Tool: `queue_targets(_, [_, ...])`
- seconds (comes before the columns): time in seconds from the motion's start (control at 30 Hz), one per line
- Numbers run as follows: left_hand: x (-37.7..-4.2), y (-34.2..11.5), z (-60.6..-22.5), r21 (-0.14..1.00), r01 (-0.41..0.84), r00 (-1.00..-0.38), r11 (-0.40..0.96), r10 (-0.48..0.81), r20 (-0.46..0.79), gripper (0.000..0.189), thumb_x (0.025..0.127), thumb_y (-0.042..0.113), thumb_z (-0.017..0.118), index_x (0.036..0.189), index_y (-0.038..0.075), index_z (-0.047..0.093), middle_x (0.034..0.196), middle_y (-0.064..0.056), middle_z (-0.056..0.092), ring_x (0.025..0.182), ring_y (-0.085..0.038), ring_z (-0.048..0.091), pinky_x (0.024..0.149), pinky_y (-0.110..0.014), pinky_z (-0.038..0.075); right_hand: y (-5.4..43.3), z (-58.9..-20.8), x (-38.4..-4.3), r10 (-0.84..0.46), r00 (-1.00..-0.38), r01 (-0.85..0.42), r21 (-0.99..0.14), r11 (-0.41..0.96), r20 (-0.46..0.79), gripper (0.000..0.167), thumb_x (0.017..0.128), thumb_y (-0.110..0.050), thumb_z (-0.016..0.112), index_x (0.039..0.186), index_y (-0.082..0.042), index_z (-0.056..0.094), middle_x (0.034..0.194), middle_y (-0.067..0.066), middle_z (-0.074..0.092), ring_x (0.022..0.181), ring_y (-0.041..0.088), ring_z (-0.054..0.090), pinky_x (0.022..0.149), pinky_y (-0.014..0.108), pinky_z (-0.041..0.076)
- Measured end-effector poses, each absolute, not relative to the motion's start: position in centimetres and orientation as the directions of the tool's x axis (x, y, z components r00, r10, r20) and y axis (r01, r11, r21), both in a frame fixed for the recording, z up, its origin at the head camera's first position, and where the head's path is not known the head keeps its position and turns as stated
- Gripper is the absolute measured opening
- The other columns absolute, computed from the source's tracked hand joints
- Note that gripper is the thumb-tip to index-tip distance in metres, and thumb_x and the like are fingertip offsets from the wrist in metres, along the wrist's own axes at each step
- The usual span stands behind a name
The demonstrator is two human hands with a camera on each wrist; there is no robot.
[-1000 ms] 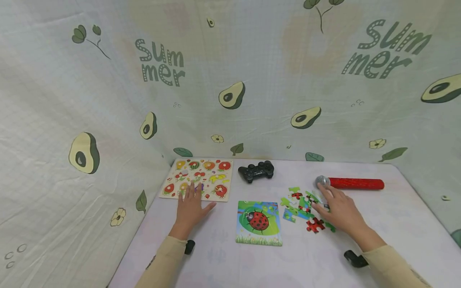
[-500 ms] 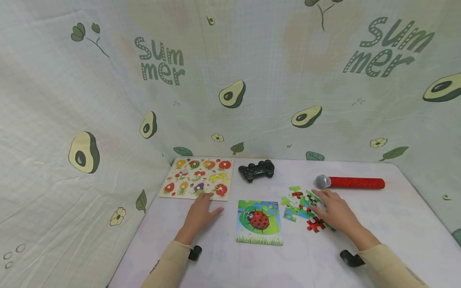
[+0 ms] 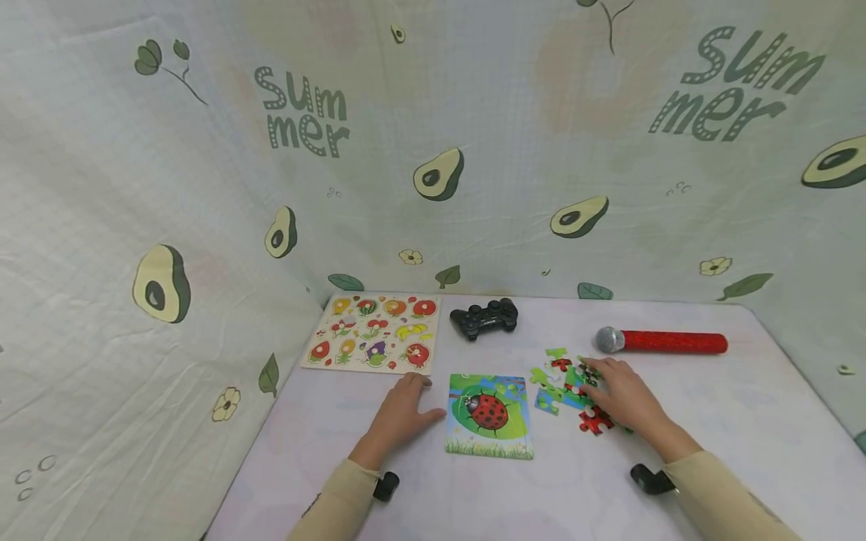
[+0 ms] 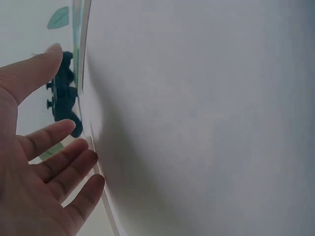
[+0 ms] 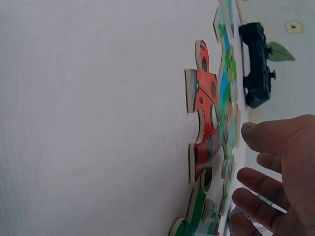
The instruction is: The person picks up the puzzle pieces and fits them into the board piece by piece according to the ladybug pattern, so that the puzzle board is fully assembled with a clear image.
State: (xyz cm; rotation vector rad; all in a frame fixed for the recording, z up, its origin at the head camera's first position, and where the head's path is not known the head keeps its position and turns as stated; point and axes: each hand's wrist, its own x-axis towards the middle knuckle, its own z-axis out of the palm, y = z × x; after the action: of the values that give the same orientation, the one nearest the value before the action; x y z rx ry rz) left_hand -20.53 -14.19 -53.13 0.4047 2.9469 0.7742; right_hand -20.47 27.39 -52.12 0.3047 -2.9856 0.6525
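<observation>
My left hand hovers low over the table, left of a square ladybug puzzle board, its thumb close to the board's left edge. Its fingers are loosely bent and hold nothing, as the left wrist view also shows. My right hand reaches over the right side of a pile of loose jigsaw pieces, partly hiding them. In the right wrist view its relaxed fingers hang over the pile with nothing between thumb and fingers. A red spotted jigsaw piece lies at the near side of the pile.
A fruit peg puzzle board lies at the back left. Next to it sits a black game controller. A red toy microphone with a silver head lies at the back right. Printed cloth hangs behind the table.
My left hand has moved off the fruit board, rightward and toward me, to the ladybug board. My right hand has drawn back from the microphone's head and sits slightly lower over the pieces.
</observation>
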Motion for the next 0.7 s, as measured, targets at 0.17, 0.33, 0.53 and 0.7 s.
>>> queue_targets(0.17, [-20.6, -13.3, -53.2, 0.495, 0.239, -0.955, 0.835, 0.294, -0.035, 0.064, 0.083, 0.046, 0.083, 0.131, 0.011, 0.058, 0.138, -0.008, 0.055, 0.124, -0.024, 0.054, 0.109, -0.046, 0.048, 27.4, -52.3, -20.8, -0.174, -0.979, -0.201, -0.414, 0.888, 0.101, 0.058, 0.092, -0.024, 0.075, 0.14, 0.002, 0.056, 0.134, 0.03, 0.057, 0.12, 0.048, 0.052, 0.101, 0.066, 0.044])
queue_targets(0.33, [-20.6, -12.9, -53.4, 0.494, 0.255, -0.945, 0.831, 0.322, -0.055, 0.07, 0.081, 0.045, 0.086, 0.134, 0.011, 0.056, 0.145, -0.009, 0.051, 0.133, -0.026, 0.05, 0.113, -0.046, 0.044, 27.4, -52.8, -21.2, -0.193, -0.977, -0.215, -0.421, 0.881, 0.096, 0.056, 0.093, -0.021, 0.074, 0.14, 0.004, 0.056, 0.133, 0.029, 0.058, 0.121, 0.048, 0.052, 0.102, 0.065, 0.044])
queue_targets(0.53, [-20.6, -12.8, -53.5, 0.487, 0.263, -0.933, 0.833, 0.348, -0.091, 0.083, 0.082, 0.044, 0.084, 0.148, 0.009, 0.049, 0.157, -0.009, 0.043, 0.147, -0.027, 0.038, 0.119, -0.045, 0.036, 27.3, -52.9, -21.7, -0.198, -0.974, -0.226, -0.437, 0.871, 0.108, 0.052, 0.091, -0.014, 0.076, 0.136, 0.004, 0.058, 0.126, 0.029, 0.059, 0.116, 0.045, 0.054, 0.098, 0.064, 0.047])
queue_targets(0.7, [-20.6, -12.7, -53.4, 0.491, 0.265, -0.92, 0.83, 0.37, -0.129, 0.085, 0.086, 0.044, 0.08, 0.155, 0.012, 0.043, 0.163, -0.005, 0.036, 0.151, -0.025, 0.031, 0.12, -0.045, 0.033, 27.2, -52.8, -22.1, -0.196, -0.974, -0.225, -0.44, 0.869, 0.112, 0.05, 0.089, -0.008, 0.076, 0.135, 0.002, 0.061, 0.117, 0.025, 0.058, 0.105, 0.038, 0.056, 0.089, 0.059, 0.051])
